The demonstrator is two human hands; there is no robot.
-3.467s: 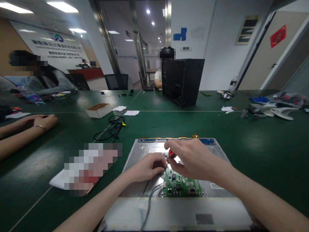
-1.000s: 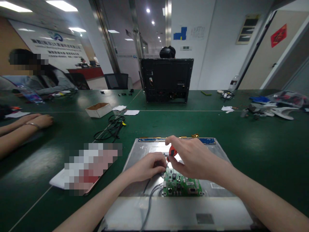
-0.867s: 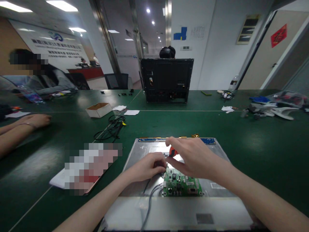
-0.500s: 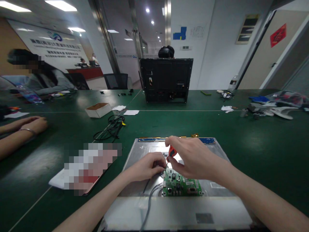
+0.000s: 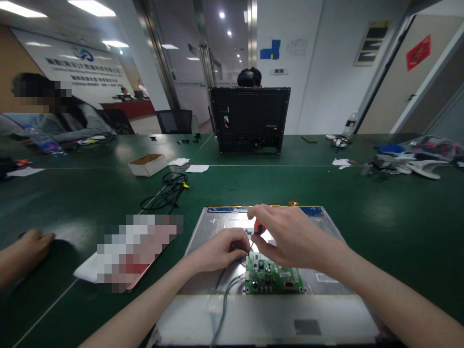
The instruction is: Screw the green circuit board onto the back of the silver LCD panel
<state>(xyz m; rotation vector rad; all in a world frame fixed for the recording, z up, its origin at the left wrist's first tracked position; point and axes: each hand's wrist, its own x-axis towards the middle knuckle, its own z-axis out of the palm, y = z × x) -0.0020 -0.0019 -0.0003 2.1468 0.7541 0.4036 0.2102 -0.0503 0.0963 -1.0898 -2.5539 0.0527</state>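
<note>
A green circuit board (image 5: 272, 278) lies on the silvery back of a display panel (image 5: 337, 316). My right hand (image 5: 295, 237) is closed round the red and black handle of a screwdriver (image 5: 259, 227), whose thin shaft slants down to the board's upper left corner. Close by the tip, my left hand (image 5: 221, 249) has thumb and forefinger pinched together at that corner; what lies between them is too small to make out. A grey cable (image 5: 224, 309) leaves the board's left side and runs toward me. Along the panel's far edge sits a blue circuit strip (image 5: 228, 210).
Left of the panel lie a pink and white flat item (image 5: 145, 256), partly blurred, and a black cable (image 5: 168, 191). Beyond are an open box (image 5: 148, 165) and a black monitor casing (image 5: 251, 121). Another person's hand (image 5: 34, 246) rests at far left. Clutter (image 5: 409, 162) lies at right.
The other person's hands at the left have drawn apart, and one now lies lower and nearer on the table. My own hands and the screwdriver have barely moved.
</note>
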